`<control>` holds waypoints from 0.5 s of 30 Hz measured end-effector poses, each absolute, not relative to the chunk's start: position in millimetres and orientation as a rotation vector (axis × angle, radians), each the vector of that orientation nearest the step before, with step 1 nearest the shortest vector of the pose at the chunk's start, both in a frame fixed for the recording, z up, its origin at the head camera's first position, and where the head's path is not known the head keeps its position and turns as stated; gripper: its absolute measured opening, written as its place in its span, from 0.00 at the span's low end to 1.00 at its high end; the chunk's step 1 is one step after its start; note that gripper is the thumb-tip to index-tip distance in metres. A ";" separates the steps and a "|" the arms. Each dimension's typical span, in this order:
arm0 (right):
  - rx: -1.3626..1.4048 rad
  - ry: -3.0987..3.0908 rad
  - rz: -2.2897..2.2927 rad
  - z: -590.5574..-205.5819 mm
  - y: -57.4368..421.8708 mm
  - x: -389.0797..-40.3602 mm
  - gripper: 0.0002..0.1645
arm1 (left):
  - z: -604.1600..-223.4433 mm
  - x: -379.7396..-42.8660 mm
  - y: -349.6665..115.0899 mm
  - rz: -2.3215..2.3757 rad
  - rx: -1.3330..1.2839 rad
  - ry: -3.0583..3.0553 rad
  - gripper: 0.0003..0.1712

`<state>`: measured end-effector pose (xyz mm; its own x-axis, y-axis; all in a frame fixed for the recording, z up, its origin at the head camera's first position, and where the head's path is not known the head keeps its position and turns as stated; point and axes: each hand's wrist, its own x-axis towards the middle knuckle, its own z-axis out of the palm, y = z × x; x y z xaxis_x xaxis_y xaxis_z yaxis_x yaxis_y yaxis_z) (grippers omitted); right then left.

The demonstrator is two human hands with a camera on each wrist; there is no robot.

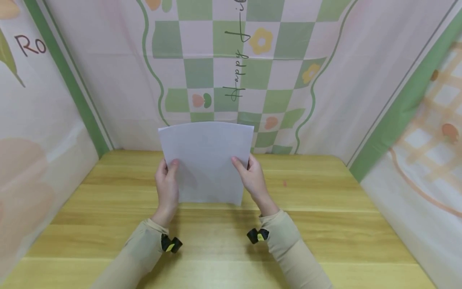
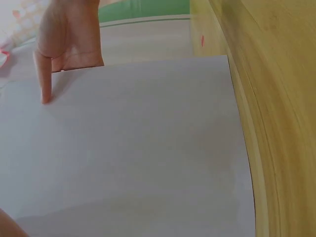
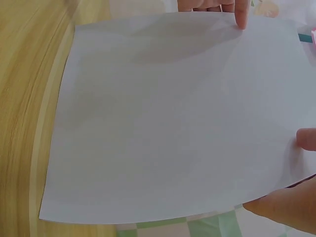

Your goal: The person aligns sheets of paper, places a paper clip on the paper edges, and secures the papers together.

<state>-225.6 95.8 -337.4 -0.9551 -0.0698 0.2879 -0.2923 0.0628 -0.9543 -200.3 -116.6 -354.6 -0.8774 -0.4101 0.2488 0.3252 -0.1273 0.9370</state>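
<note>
A blank white sheet of paper [image 1: 207, 160] is held up off the table, its top edge bowed slightly. My left hand [image 1: 167, 186] grips its left edge, thumb on the near face and fingers behind. On the opposite edge my right hand [image 1: 254, 178] pinches the sheet the same way. The left wrist view has the paper [image 2: 138, 148] across most of it, with the right hand [image 2: 69, 37] at its far edge. In the right wrist view the paper [image 3: 168, 118] spreads wide; the right hand [image 3: 289, 205] shows at lower right, and left-hand fingers [image 3: 241, 14] at the top.
Below lies a wooden table [image 1: 317, 233] with a small red mark [image 1: 284, 183] right of the paper. A checkered curtain [image 1: 231, 72] hangs behind its far edge, and printed cloth walls [image 1: 415, 160] stand at both sides. Each wrist carries a small black device [image 1: 171, 243].
</note>
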 end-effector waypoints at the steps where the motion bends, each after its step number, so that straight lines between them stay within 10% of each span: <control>1: 0.372 -2.165 2.009 -337.3 95.5 -225.6 0.20 | -354.6 -200.4 -116.7 -2.051 0.098 -1.673 0.20; 15: 0.360 -2.188 1.987 -329.8 95.2 -222.3 0.20 | -350.4 -196.1 -118.1 -2.029 0.048 -1.674 0.19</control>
<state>-222.3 95.2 -329.8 -0.9575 -0.0674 0.2806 -0.2858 0.0864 -0.9544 -196.1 -118.1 -350.4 -0.8716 -0.3989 0.2848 0.3553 -0.1140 0.9278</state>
